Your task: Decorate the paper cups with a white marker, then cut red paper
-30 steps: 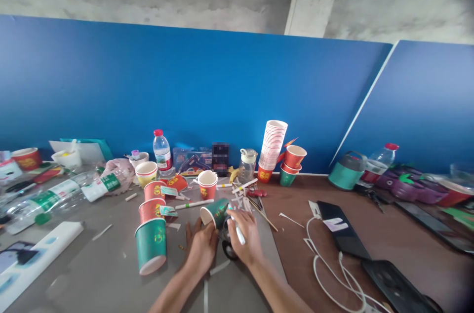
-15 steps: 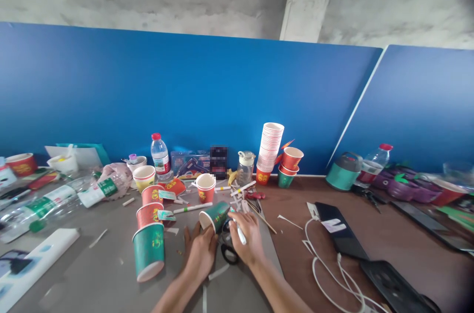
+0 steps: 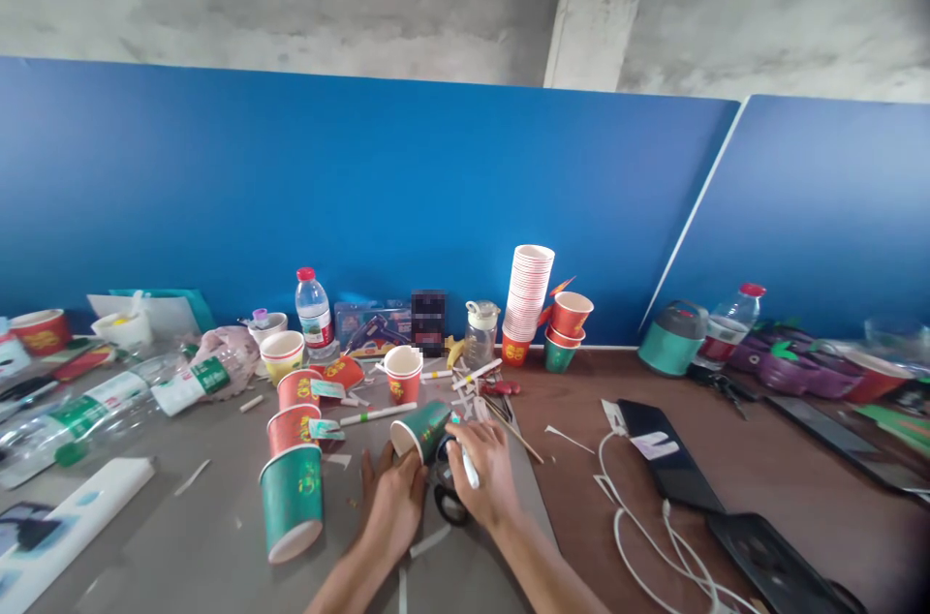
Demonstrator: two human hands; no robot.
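A green paper cup [image 3: 427, 427] lies on its side, its white mouth turned toward the lower left. Fingers of my left hand [image 3: 394, 498] are closed on the cup's rim from below. My right hand [image 3: 485, 469] grips a white pen [image 3: 471, 468] beside the cup's base; the pen's tip is hidden. Beneath that hand lie scissors [image 3: 450, 504] with black handles, partly covered. To the left, a row of joined cups has a green cup [image 3: 292, 503] in front and red cups [image 3: 294, 428] behind, with small teal-and-white pieces on their sides.
A red paper cup [image 3: 403, 374] stands behind my hands, near a glass jar [image 3: 480, 333] and a tall cup stack [image 3: 530, 290]. Plastic bottles [image 3: 94, 409] and a power strip [image 3: 79, 527] lie left. On the right are a white cable [image 3: 617, 522] and a black power bank [image 3: 665, 449].
The view has shifted slightly. Both hands keep their hold on the cup and the pen, with the right hand and pen a little changed in position.
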